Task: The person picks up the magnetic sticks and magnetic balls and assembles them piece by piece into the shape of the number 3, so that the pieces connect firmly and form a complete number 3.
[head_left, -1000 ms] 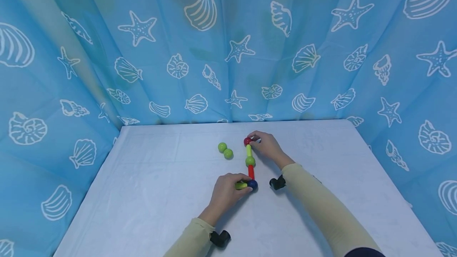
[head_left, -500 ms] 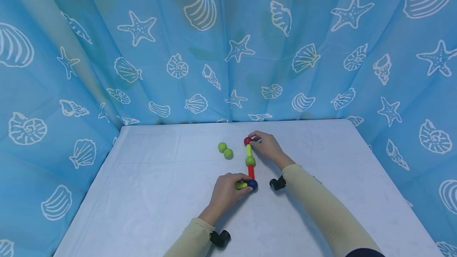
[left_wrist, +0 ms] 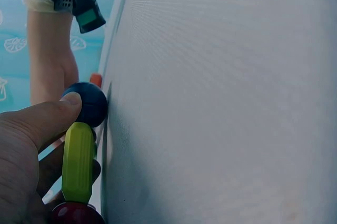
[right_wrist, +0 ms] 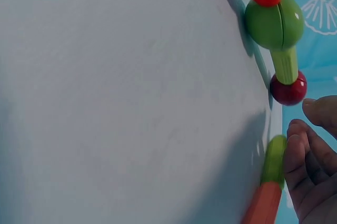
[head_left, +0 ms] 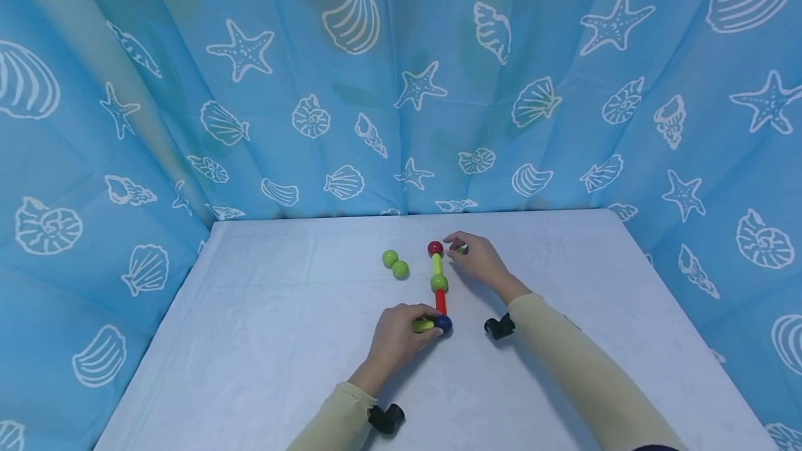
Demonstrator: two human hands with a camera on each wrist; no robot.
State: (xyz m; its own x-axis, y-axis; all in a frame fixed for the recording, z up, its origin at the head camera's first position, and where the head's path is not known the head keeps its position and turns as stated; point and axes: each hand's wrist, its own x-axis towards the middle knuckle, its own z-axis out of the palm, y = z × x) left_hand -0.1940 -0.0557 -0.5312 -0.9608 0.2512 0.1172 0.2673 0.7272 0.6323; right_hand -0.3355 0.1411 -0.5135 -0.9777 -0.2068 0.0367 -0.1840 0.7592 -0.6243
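Note:
A chain of toy balls and rods lies on the white table. From near to far it runs blue ball (head_left: 443, 324), red rod (head_left: 441, 301), green ball (head_left: 439, 282), yellow-green rod (head_left: 437, 265), red ball (head_left: 435, 248). My left hand (head_left: 395, 336) pinches the blue ball, thumb pressed on it; in the left wrist view a second yellow-green rod (left_wrist: 77, 163) joins it to a dark red ball (left_wrist: 76, 214). My right hand (head_left: 479, 258) is just right of the far red ball, apart from it, fingers loosely bent. Beside those fingers are a yellow-green piece (right_wrist: 274, 163) and an orange one (right_wrist: 262, 205).
Two loose green balls, one (head_left: 390, 258) touching the other (head_left: 400, 270), lie left of the chain. A blue shell-print curtain (head_left: 401, 89) hangs behind the white-covered table (head_left: 250, 339). Black wrist-worn devices (head_left: 386, 420) stick out from both sleeves.
My right hand has let go of the far red ball and moved slightly right, showing a green piece by its fingers. My left hand and the chain have stayed in place.

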